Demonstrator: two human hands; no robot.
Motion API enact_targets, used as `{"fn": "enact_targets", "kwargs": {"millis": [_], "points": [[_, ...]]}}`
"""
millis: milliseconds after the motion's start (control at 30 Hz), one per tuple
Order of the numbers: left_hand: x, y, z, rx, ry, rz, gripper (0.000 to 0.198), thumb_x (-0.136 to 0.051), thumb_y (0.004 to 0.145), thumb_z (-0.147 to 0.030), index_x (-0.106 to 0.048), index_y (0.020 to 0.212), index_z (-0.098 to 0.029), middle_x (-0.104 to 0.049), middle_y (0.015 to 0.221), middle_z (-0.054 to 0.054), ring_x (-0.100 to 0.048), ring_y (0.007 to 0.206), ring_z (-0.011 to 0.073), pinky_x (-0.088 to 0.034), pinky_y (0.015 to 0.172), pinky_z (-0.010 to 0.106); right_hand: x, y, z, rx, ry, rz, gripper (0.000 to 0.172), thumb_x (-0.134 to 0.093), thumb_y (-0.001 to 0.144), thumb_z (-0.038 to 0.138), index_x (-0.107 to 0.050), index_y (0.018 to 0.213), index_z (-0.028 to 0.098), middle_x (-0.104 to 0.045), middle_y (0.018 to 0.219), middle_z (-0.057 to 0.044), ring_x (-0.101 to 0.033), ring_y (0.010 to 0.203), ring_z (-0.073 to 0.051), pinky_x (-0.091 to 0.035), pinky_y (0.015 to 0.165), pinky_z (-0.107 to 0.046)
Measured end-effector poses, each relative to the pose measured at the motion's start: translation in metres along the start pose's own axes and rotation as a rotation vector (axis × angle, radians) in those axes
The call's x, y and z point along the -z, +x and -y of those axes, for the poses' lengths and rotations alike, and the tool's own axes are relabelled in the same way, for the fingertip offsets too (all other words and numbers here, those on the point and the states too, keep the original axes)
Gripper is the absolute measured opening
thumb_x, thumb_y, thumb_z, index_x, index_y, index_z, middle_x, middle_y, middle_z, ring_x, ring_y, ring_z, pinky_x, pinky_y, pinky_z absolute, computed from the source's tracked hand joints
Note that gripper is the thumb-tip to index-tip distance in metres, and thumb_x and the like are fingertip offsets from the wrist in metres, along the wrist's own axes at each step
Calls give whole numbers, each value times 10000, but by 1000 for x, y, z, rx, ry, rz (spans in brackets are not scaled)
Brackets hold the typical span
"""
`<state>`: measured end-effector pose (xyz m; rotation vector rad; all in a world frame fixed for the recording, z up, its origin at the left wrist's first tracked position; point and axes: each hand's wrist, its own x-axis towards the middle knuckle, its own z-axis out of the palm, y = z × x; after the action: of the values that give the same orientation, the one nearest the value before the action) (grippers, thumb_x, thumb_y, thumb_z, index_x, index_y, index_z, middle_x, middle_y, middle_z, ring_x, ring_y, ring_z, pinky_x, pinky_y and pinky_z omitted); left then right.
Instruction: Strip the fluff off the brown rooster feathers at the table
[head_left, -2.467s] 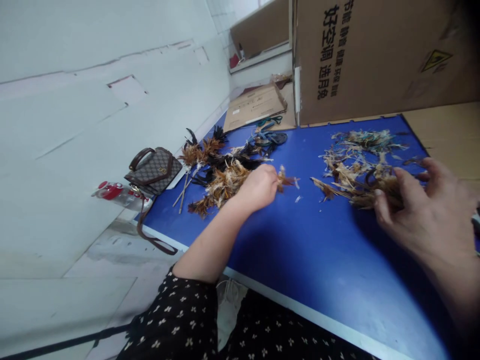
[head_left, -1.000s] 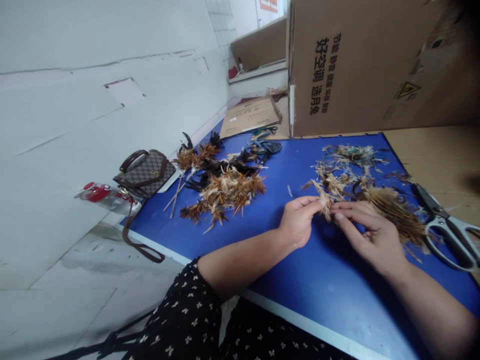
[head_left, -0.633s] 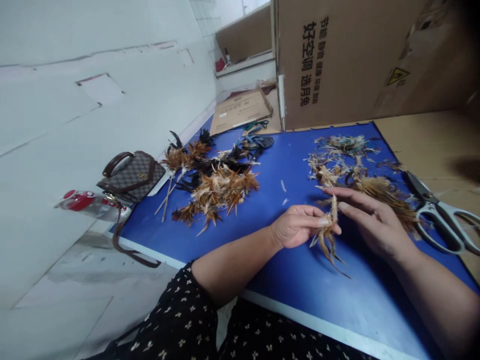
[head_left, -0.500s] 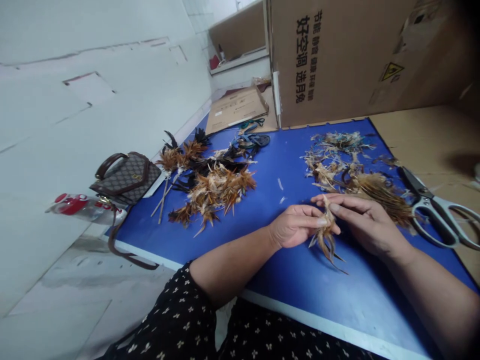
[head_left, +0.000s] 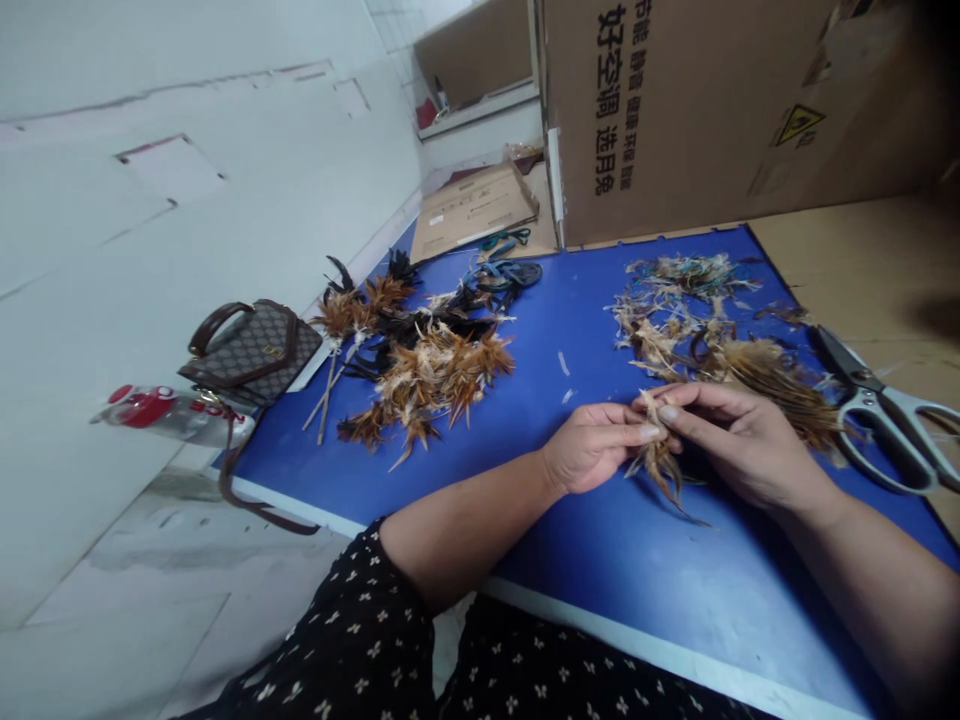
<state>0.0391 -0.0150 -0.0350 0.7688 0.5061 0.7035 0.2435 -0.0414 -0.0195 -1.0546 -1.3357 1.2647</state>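
Observation:
Between my two hands, over the front of the blue table, is a small bunch of brown feathers with its tips hanging down. My left hand pinches the bunch between thumb and fingers. The thumb and fingertips of my right hand close on its pale upper end. Just beyond my right hand lies a sheaf of long brown feathers, beside a loose heap of pale and bluish feathers. Left of my hands sits a pile of brown feather bunches.
Large scissors lie at the right edge. Further left are black-and-brown feather bunches with sticks, a handbag and a plastic bottle. Blue cord loops lie near flat cardboard. A big cardboard panel stands behind.
My right hand's fingers have closed in on the top of the feather bunch, nearer my left hand. The view has shifted slightly.

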Motion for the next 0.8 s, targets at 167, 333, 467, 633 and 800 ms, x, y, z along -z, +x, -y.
{"fn": "enact_targets", "kwargs": {"millis": [167, 333, 467, 633, 800], "points": [[0, 1, 3, -29, 4, -10, 483, -1093, 667, -469, -829, 877, -123, -797, 831, 88, -752, 840, 196, -549, 1023, 414, -4, 0, 9, -5, -86, -37, 420, -926, 891, 637, -913, 1081, 263, -880, 1044, -70, -749, 827, -186, -634, 726, -284], [0, 2, 10, -106, 12, -86, 444, -1108, 650, -442, -842, 848, -147, -792, 881, 53, -705, 860, 145, -526, 1021, 372, -5, 0, 7, -56, -18, -178, 490, -983, 813, 663, -890, 997, 219, -881, 1005, -83, -774, 863, -192, -644, 829, -280], [-3, 4, 14, -286, 60, -235, 399, -1079, 697, -467, -869, 855, -167, -823, 1000, 69, -711, 982, 165, -517, 1075, 370, -5, 2, 1, -67, 59, -283, 496, -1004, 794, 646, -864, 1021, 229, -885, 1044, -79, -808, 915, -196, -661, 886, -290], [-5, 7, 13, -432, 90, -406, 390, -1056, 725, -488, -883, 884, -177, -816, 970, 51, -701, 951, 148, -531, 1009, 331, -6, 3, 1, -48, 7, -245, 486, -1009, 788, 646, -855, 983, 228, -867, 949, -64, -762, 778, -159, -642, 741, -261], [-6, 5, 12, -373, 85, -345, 411, -1033, 756, -529, -872, 886, -173, -801, 845, 39, -683, 796, 132, -546, 887, 326, -8, 2, 0, -71, -4, -107, 541, -993, 770, 715, -853, 968, 232, -843, 870, -64, -785, 778, -197, -670, 766, -323]]}}
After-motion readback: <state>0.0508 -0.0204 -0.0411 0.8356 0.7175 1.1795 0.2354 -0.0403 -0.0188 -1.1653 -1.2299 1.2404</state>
